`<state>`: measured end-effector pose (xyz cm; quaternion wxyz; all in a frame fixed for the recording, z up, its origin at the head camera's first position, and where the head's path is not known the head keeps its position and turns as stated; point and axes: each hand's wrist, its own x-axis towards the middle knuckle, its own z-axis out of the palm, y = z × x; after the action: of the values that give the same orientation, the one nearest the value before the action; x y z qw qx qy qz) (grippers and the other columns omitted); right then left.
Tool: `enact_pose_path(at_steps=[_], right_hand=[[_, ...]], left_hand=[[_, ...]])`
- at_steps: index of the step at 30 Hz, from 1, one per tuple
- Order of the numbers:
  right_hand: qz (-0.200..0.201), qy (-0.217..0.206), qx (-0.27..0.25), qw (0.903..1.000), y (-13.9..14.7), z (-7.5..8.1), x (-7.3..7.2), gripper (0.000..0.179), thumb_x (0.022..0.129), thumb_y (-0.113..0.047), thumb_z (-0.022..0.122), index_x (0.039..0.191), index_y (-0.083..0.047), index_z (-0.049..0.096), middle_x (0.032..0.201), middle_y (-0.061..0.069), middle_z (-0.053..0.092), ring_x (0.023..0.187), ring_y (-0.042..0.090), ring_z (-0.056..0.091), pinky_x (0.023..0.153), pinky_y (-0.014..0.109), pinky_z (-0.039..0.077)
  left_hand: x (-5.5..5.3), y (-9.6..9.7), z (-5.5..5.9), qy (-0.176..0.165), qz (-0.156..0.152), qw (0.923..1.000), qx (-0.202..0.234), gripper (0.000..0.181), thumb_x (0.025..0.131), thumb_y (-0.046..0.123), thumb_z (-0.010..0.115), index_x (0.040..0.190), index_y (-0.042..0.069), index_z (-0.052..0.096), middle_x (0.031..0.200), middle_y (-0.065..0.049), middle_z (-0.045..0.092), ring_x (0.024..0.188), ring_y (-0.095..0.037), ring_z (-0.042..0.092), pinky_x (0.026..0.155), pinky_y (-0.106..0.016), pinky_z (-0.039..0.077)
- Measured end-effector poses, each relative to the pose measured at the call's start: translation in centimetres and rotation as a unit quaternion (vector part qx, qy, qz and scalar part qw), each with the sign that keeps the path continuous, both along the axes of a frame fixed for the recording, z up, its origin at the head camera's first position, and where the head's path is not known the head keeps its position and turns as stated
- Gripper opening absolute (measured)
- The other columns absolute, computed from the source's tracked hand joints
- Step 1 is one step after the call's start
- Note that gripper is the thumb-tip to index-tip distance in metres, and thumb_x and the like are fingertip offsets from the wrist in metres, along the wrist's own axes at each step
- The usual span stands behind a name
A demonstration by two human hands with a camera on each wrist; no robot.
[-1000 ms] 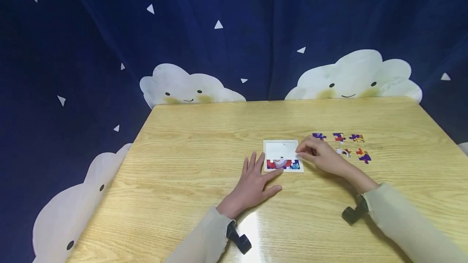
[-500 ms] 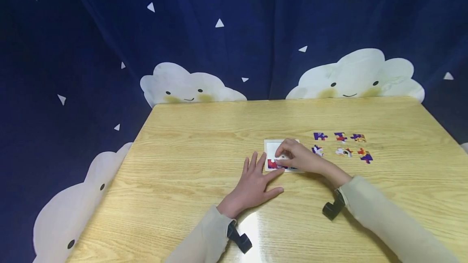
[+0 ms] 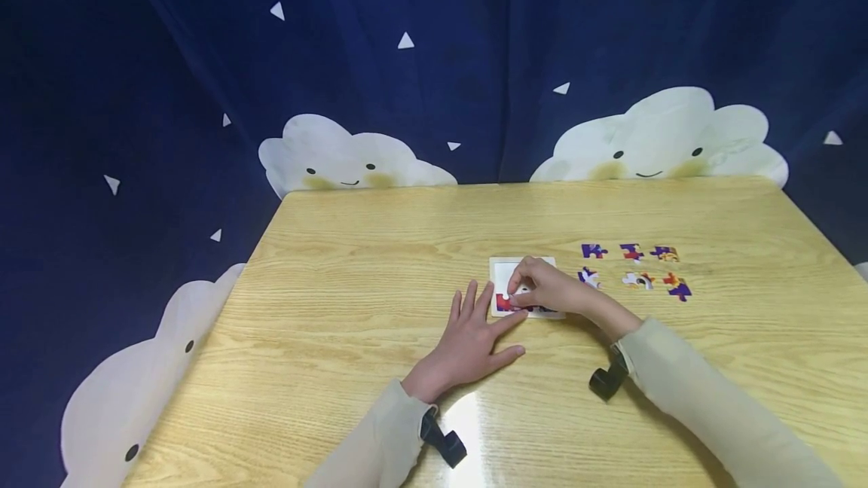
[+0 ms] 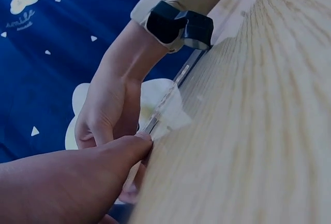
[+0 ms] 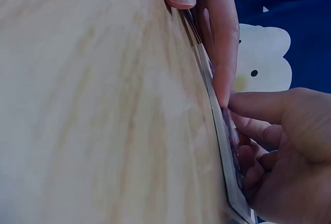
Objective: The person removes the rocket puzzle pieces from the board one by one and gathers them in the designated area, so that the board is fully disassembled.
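A small white-framed puzzle board lies on the wooden table, with red and purple joined pieces along its lower part. My left hand rests flat with fingers spread, its fingertips at the board's left and lower edges. Over the board, my right hand pinches a puzzle piece between thumb and curled fingers, low against the bottom row. That piece is mostly hidden by the fingers. In the right wrist view, the right hand meets the left index finger at the board's edge.
Several loose puzzle pieces lie in two rows to the right of the board. The wooden table extends around them. A dark blue curtain with white clouds hangs behind and along the left side. Both wrists carry black camera mounts.
My right hand has moved left from the board's right edge to above its lower row, then shifted only slightly. The left hand has stayed in place.
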<state>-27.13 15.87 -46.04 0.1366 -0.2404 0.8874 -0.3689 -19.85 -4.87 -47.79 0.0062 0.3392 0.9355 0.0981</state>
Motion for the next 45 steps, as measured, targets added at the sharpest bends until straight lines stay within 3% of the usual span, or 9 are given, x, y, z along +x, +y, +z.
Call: enact_pose_path(at_steps=[11, 18, 23, 29, 35, 45], right_hand=[[-0.005, -0.015, -0.008, 0.9998, 0.1, 0.1, -0.1, 0.008, 0.089, -0.012, 0.071, 0.092, -0.007, 0.066, 0.095, 0.008, 0.053, 0.089, 0.019, 0.043, 0.078, 0.029, 0.036], [-0.014, -0.051, -0.046, 0.9975, 0.2, 0.2, 0.2, 0.011, 0.09, -0.013, 0.069, 0.094, -0.006, 0.062, 0.085, 0.004, 0.054, 0.079, 0.015, 0.046, 0.069, 0.023, 0.04], [0.0, -0.042, -0.054, 0.9977, 0.2, -0.1, 0.1, 0.01, 0.091, -0.012, 0.068, 0.095, -0.006, 0.061, 0.081, 0.001, 0.055, 0.075, 0.012, 0.047, 0.067, 0.022, 0.041], [0.013, -0.053, -0.077, 0.9955, 0.5, 0.0, 0.1, 0.009, 0.09, -0.008, 0.068, 0.097, -0.004, 0.062, 0.086, 0.004, 0.061, 0.078, 0.011, 0.052, 0.071, 0.022, 0.044], [0.025, -0.08, -0.094, 0.992, 0.9, 0.3, 0.3, 0.011, 0.091, -0.007, 0.066, 0.1, -0.003, 0.061, 0.09, 0.01, 0.063, 0.073, 0.01, 0.047, 0.067, 0.022, 0.041], [0.017, -0.091, -0.116, 0.9889, 1.1, 0.2, 0.3, 0.008, 0.095, -0.006, 0.061, 0.103, -0.003, 0.062, 0.092, 0.012, 0.066, 0.082, 0.011, 0.06, 0.076, 0.023, 0.052]], left_hand=[[0.0, 0.0, 0.5, -0.009, -0.002, 1.0, 0.0, 0.051, 0.099, 0.053, 0.046, 0.147, 0.038, 0.042, 0.161, -0.026, 0.02, 0.149, -0.05, 0.013, 0.116, -0.066, 0.019], [-0.1, 0.2, 0.4, -0.004, 0.008, 0.9999, -0.008, 0.05, 0.098, 0.05, 0.047, 0.147, 0.04, 0.042, 0.161, -0.023, 0.021, 0.149, -0.048, 0.014, 0.117, -0.065, 0.019], [-0.1, 0.2, 0.3, -0.001, 0.007, 0.9999, -0.01, 0.05, 0.098, 0.05, 0.047, 0.147, 0.04, 0.042, 0.161, -0.024, 0.022, 0.149, -0.048, 0.014, 0.116, -0.065, 0.02], [0.0, 0.2, 0.2, 0.011, 0.006, 0.9998, -0.012, 0.05, 0.098, 0.05, 0.047, 0.147, 0.04, 0.042, 0.16, -0.024, 0.023, 0.149, -0.048, 0.016, 0.116, -0.065, 0.021], [0.0, 0.2, 0.2, 0.011, 0.006, 0.9998, -0.012, 0.05, 0.098, 0.05, 0.046, 0.147, 0.04, 0.041, 0.16, -0.025, 0.023, 0.149, -0.048, 0.016, 0.116, -0.065, 0.021], [-0.1, 0.2, 0.2, 0.009, 0.002, 0.9999, -0.011, 0.05, 0.099, 0.05, 0.044, 0.148, 0.039, 0.04, 0.161, -0.025, 0.022, 0.149, -0.049, 0.015, 0.116, -0.065, 0.02]])
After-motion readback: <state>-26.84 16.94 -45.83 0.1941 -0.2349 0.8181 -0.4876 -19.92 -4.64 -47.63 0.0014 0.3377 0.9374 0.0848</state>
